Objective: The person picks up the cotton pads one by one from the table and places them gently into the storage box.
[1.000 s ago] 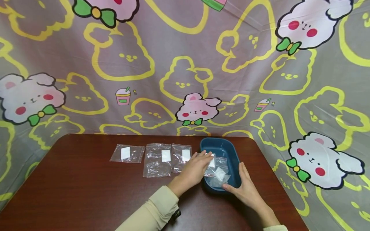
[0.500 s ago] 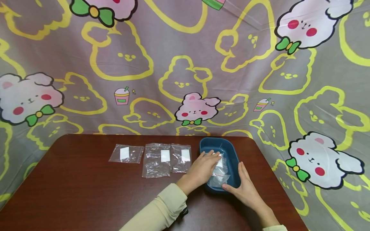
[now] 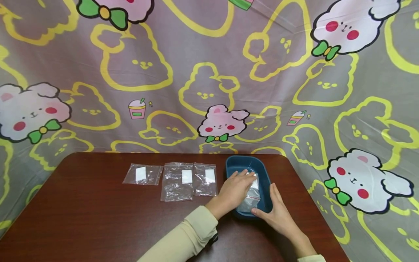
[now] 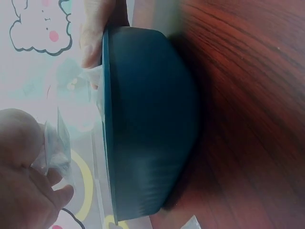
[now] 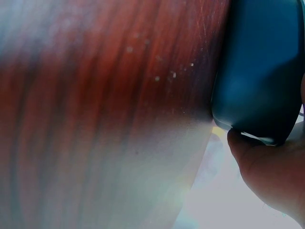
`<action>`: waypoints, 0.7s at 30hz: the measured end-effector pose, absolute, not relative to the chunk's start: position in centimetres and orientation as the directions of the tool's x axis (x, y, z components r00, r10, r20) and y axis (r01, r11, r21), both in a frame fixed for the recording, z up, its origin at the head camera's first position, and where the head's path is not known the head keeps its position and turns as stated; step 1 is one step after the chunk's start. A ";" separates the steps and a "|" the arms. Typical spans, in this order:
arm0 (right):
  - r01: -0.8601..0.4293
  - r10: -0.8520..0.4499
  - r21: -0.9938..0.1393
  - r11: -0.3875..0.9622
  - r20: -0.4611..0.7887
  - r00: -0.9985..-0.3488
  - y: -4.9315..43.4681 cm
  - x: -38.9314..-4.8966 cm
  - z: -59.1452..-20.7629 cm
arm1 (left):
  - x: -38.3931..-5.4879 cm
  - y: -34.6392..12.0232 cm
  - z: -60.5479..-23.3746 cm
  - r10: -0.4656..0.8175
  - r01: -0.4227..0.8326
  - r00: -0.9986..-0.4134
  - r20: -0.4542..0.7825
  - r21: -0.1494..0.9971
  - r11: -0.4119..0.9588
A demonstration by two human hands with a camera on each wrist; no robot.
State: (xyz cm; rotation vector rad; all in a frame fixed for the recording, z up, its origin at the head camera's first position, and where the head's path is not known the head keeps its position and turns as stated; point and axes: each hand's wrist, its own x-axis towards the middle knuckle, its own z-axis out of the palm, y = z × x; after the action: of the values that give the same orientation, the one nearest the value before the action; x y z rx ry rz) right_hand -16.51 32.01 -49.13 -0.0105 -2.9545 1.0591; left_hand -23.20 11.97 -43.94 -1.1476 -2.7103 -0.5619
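A dark blue plastic bin (image 3: 266, 182) stands at the right of the table, with clear zip-lock bags (image 3: 249, 204) inside its near half. Over the bin, my left hand (image 3: 233, 190) pinches a clear zip-lock bag with a white label (image 3: 255, 180). The left wrist view shows this bag (image 4: 58, 143) between thumb and fingers, above the bin's rim; the hand hides part of it from the head view. My right hand (image 3: 284, 217) grips the bin's near right side, thumb at the front rim and fingers along the outer wall.
Left of the bin, a small labelled bag (image 3: 205, 179), a larger one (image 3: 177, 185) and another bag lying sideways (image 3: 150, 175) rest flat on the brown wooden table (image 3: 108, 218). A patterned cloth (image 3: 216, 87) hangs behind and beside the table.
My left hand has moved right and slightly farther over the bin, carrying the labelled bag with it. My right hand and the bin have stayed put.
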 end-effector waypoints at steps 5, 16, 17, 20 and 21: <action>0.027 0.016 -0.628 0.778 -0.023 -1.000 32.0 -16.6 -49.1 | -23.1 12.5 -43.9 0.662 0.715 -0.699 0.269 0.279 0.641; 0.019 0.012 -0.630 0.776 -0.015 -1.000 32.0 -16.7 -49.1 | -23.0 12.8 -44.2 0.663 0.723 -0.691 0.287 0.260 0.640; 0.018 0.012 -0.630 0.777 -0.015 -1.000 32.1 -16.7 -49.1 | -23.0 12.7 -44.2 0.664 0.723 -0.690 0.287 0.260 0.640; 0.019 0.011 -0.627 0.778 -0.017 -1.000 32.1 -16.7 -49.2 | -23.0 12.8 -44.1 0.665 0.727 -0.686 0.293 0.256 0.637; 0.019 0.011 -0.627 0.779 -0.018 -1.000 32.1 -16.7 -49.2 | -23.0 12.8 -44.2 0.665 0.728 -0.685 0.297 0.254 0.636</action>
State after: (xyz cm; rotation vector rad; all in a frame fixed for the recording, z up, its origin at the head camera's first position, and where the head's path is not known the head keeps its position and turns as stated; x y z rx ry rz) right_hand -16.71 32.09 -49.16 -0.0252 -2.9754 1.0482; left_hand -22.97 12.80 -44.16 -1.1523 -2.6799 -0.5325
